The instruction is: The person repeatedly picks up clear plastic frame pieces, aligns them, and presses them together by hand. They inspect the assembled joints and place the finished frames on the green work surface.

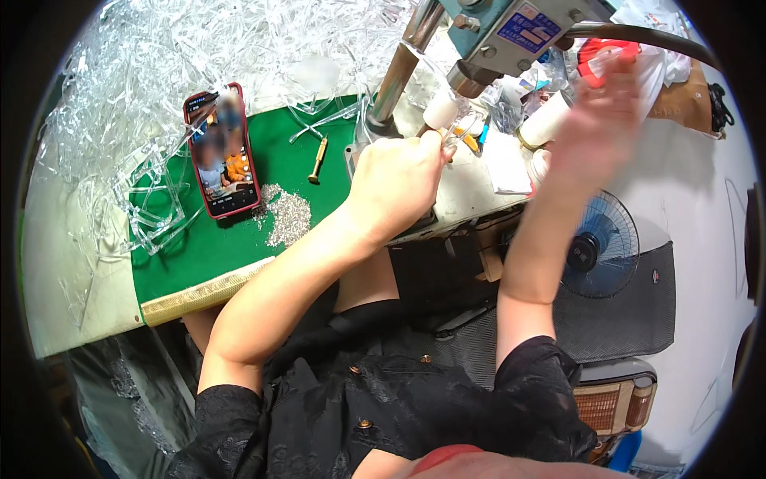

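My left hand is closed, thumb and fingers pinched on a small clear plastic piece. It is just below the white cylindrical tip of a bench press with a metal column. To the right, my right hand is raised and smeared by motion. It appears below the press's dark curved lever, in front of a red and white bag. Whether it touches or holds anything cannot be made out.
A pile of clear plastic strips covers the far left. On the green mat are a phone, a small brass-coloured screwdriver and tiny silvery bits. A white roll stands right of the press; a fan is below.
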{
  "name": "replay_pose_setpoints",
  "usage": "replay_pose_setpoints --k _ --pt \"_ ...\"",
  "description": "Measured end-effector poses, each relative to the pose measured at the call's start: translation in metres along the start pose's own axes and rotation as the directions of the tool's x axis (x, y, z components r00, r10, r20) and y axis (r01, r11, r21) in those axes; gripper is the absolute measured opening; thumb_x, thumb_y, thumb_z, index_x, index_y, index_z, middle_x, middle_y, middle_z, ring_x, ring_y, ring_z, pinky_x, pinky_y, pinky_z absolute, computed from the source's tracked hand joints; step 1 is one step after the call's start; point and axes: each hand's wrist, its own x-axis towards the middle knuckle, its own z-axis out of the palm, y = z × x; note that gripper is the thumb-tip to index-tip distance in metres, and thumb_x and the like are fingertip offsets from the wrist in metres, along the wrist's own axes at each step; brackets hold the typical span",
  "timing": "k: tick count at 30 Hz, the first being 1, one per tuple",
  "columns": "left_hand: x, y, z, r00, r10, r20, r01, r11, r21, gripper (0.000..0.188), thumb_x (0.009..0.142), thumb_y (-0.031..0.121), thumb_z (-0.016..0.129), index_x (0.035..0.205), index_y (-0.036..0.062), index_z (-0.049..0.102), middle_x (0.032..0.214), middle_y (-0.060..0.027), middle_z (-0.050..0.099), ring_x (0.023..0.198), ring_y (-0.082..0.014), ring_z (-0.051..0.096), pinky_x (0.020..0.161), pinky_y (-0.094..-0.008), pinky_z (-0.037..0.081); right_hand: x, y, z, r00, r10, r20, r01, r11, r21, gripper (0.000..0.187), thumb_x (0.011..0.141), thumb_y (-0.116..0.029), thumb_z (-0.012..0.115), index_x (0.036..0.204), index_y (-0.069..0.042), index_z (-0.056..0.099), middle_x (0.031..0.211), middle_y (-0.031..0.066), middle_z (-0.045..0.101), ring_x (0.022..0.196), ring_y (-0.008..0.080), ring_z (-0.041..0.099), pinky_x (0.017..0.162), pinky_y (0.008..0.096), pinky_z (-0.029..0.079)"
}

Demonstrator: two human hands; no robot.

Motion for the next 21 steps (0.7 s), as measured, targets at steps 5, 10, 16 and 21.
replay_pose_setpoints --k 5,10,16,21 --pt "-0.004 0.001 0.004 0.998 -0.041 -0.051 0.039 0.998 -0.040 0.021 0.088 0.017 0.061 0.074 0.0043 0.052 0.057 -0.0126 0.057 0.052 -0.0308 0.060 0.049 -0.0400 0.047 0.039 -0.042 0.028 0.961 -0.013 0.277 -0.072 0.953 0.294 0.037 0.095 -0.029 0.051 0.120 0.000 0.052 0.117 0.0136 0.056 0.114 0.0281 0.049 0.096 0.0420 0.037" --pt "0.001 0.007 0.012 0.997 -0.079 -0.003 0.079 0.996 -0.034 0.020 0.090 0.018 0.057 0.076 0.0032 0.053 0.059 -0.0137 0.059 0.053 -0.0316 0.061 0.050 -0.0417 0.048 -0.022 -0.031 0.012 0.977 -0.192 0.089 0.165 0.954 0.251 0.020 0.094 -0.028 0.053 0.099 -0.009 0.055 0.095 0.0037 0.056 0.106 0.0246 0.054 0.076 0.0298 0.045" --pt "-0.009 -0.001 -0.020 0.995 -0.075 0.060 0.077 0.996 -0.039 0.018 0.090 0.017 0.057 0.079 0.0025 0.055 0.067 -0.0145 0.063 0.060 -0.0312 0.063 0.056 -0.0407 0.050 0.017 -0.050 0.044 0.995 -0.066 0.069 0.063 0.997 0.047 0.043 0.092 -0.019 0.049 0.126 0.007 0.048 0.125 0.0203 0.055 0.116 0.0287 0.053 0.090 0.0362 0.043" --pt "-0.123 -0.036 -0.119 0.988 -0.136 -0.079 0.090 0.900 -0.427 0.021 0.092 0.019 0.058 0.099 0.0011 0.067 0.077 -0.0141 0.066 0.074 -0.0296 0.065 0.068 -0.0377 0.052 -0.078 -0.012 0.040 0.994 0.083 -0.069 -0.093 0.982 -0.167 0.045 0.088 0.000 0.051 0.131 0.007 0.042 0.128 0.0179 0.051 0.120 0.0270 0.049 0.100 0.0357 0.036"
